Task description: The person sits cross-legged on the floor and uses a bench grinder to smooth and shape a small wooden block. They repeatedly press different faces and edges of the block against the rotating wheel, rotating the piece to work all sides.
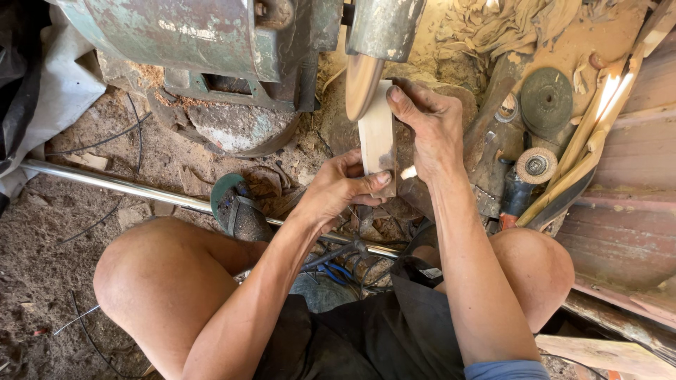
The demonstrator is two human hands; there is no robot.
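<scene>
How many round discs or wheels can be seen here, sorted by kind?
Spinning grinder disc that the wood piece is held against by the left hand and right hand: 1
Dark flat disc lying on the ground: 1
Flap wheel on the hand tool: 1
Total: 3

grinding disc (pixel 362 84) blocks left of the wood strip (pixel 377 130); right side open.

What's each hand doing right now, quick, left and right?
Left hand: closed on the lower end of the pale wooden piece.
Right hand: fingers pressed on the same piece's upper edge, beside the grinding disc.
</scene>
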